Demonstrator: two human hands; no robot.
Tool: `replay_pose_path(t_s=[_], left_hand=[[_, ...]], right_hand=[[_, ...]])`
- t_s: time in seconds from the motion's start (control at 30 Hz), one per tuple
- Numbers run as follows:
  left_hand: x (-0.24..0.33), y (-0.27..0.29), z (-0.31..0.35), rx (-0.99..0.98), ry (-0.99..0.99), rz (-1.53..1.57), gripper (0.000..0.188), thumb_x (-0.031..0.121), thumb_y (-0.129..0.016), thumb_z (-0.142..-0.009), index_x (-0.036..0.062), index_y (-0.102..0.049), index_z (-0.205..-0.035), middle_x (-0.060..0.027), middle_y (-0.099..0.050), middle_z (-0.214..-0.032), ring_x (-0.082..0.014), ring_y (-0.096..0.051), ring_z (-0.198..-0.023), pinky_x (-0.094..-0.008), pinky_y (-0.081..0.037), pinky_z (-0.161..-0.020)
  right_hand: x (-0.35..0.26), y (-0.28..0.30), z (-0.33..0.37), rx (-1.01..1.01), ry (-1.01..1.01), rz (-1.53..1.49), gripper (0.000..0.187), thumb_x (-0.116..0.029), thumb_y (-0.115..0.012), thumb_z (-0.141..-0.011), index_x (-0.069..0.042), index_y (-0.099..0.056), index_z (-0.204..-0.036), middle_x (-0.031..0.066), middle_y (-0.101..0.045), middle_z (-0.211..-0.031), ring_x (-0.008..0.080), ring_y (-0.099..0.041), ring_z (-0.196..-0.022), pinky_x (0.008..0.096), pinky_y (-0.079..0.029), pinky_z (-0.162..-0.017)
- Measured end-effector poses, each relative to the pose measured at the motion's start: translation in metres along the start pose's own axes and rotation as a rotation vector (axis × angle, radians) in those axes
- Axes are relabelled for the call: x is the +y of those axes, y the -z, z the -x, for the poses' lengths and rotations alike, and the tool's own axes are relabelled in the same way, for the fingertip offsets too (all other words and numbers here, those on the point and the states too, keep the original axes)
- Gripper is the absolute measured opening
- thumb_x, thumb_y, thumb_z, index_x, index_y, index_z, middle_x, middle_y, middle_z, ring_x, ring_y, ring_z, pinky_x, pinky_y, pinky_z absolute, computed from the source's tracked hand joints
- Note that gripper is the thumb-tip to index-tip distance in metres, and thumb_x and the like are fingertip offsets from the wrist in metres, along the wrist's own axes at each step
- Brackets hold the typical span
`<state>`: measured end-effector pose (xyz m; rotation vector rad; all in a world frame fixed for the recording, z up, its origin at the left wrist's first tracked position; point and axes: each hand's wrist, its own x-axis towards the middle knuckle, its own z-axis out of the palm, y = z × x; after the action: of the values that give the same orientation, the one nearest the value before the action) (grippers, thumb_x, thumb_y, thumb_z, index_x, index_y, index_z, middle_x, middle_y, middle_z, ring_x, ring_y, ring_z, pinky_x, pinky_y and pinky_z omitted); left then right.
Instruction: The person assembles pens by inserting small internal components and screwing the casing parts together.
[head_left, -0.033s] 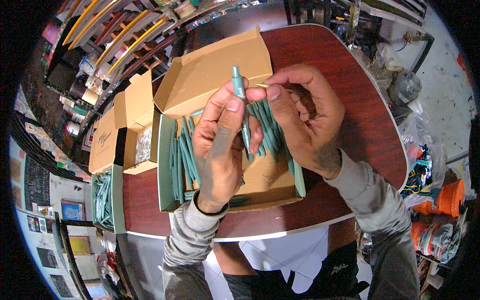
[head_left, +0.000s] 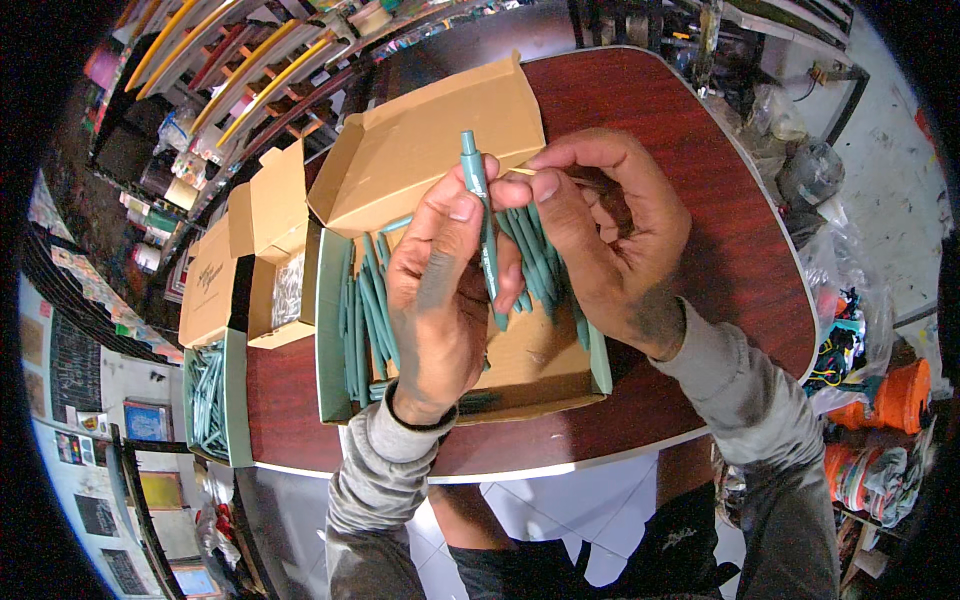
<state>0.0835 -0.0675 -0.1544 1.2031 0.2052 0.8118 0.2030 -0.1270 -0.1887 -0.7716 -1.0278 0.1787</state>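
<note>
Upright before me, a teal pen [head_left: 471, 162] with pale print along its barrel is gripped between the thumb and fingers of my left hand [head_left: 435, 285]. My right hand [head_left: 630, 225] pinches a thin, pale yellowish stick [head_left: 521, 171] between thumb and forefinger, close beside the pen's upper part. What exactly the stick is cannot be made out. Both hands are over an open cardboard box [head_left: 555, 385], where several teal pens [head_left: 372, 310] lie, partly hidden by my left hand.
Left of the box, a smaller open carton [head_left: 262, 310] contains small whitish pieces. Farther left is another box [head_left: 237, 400] filled with teal pens. The dark red table [head_left: 690, 200] has a pale rim. Orange containers [head_left: 900, 395] and plastic bags stand at the right, a rack at the upper left.
The pen has turned slightly in my left fingers, and its top has shifted a little to the left. My right hand keeps its pinch in nearly the same place.
</note>
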Motion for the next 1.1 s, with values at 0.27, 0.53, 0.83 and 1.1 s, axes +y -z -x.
replay_pose_path(t_s=[0.27,0.53,0.83,1.1], left_hand=[[-0.006,0.004,-0.002,-0.012,0.018,0.033,0.037,0.024,-0.046,-0.101,0.0000,-0.049,-0.129,-0.0058,-0.064,-0.110,-0.0052,-0.040,-0.055,-0.0192,-0.035,-0.049],[-0.001,0.001,-0.001,-0.047,0.076,0.046,0.035,0.026,-0.043,-0.102,0.0013,-0.050,-0.125,-0.0002,-0.059,-0.096,-0.0032,-0.035,-0.056,-0.0183,-0.030,-0.049],[-0.003,0.003,0.000,-0.015,0.028,-0.031,0.036,0.027,-0.045,-0.102,0.0007,-0.053,-0.126,-0.0025,-0.064,-0.099,-0.0026,-0.035,-0.054,-0.0174,-0.029,-0.047],[-0.006,0.005,-0.001,0.006,-0.003,-0.102,0.038,0.026,-0.048,-0.101,-0.0011,-0.054,-0.128,-0.0035,-0.065,-0.098,-0.0030,-0.037,-0.055,-0.0177,-0.031,-0.048]], right_hand=[[-0.006,0.000,-0.007,-0.030,0.056,0.057,0.014,-0.001,-0.055,-0.095,0.005,-0.055,-0.108,0.0089,-0.062,-0.095,0.0102,-0.063,-0.086,0.0225,-0.051,-0.073],[0.000,0.007,-0.008,-0.075,0.041,0.018,0.014,-0.001,-0.055,-0.095,0.006,-0.057,-0.107,0.0107,-0.062,-0.097,0.0121,-0.062,-0.092,0.0244,-0.051,-0.079],[-0.015,0.006,-0.011,-0.108,0.042,0.094,0.014,0.000,-0.056,-0.094,0.006,-0.058,-0.107,0.0109,-0.062,-0.099,0.0119,-0.062,-0.092,0.0237,-0.049,-0.080],[-0.010,0.011,-0.012,-0.144,0.096,0.136,0.014,0.000,-0.057,-0.093,0.005,-0.059,-0.106,0.0109,-0.062,-0.098,0.0116,-0.061,-0.091,0.0228,-0.049,-0.077]])
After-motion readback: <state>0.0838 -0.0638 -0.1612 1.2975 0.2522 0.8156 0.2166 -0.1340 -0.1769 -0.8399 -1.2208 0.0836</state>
